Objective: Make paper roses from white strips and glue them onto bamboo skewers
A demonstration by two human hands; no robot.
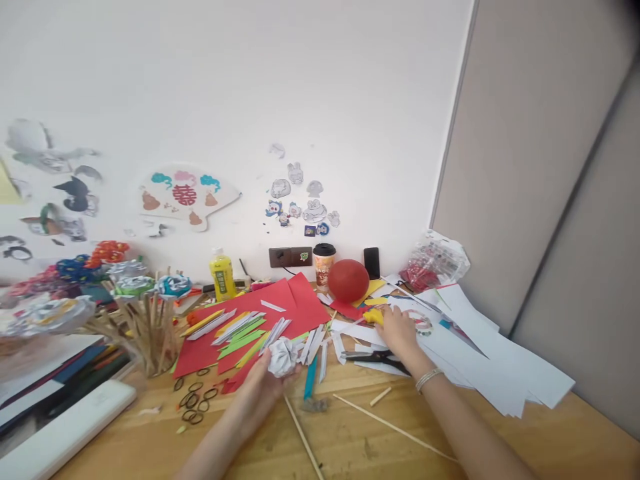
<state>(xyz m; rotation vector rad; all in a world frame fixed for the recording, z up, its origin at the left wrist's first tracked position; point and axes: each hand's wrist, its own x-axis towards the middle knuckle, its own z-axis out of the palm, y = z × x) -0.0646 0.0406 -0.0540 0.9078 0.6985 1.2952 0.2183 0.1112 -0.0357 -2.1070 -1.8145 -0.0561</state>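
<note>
My left hand [265, 381] holds a crumpled white paper flower [283, 357] over the front of the table, fingers curled round it from below. A thin wooden stick [304, 437] runs down from just under this hand; whether it joins the flower I cannot tell. Reaching forward, my right hand [399, 332] has its fingers closed round a small yellow tool [373, 317], mostly covered by the hand. Black scissors [377, 359] lie just below the right hand. Folded strips of white paper [314, 343] are between the hands.
Red paper sheets [270, 300] carry coloured strips. A red balloon [349, 281], a lidded cup [324, 267] and a yellow bottle [222, 275] stand behind. White sheets [480, 340] spread rightward. Rubber bands [193, 400], a stick holder [155, 333] and a white case [70, 427] are left.
</note>
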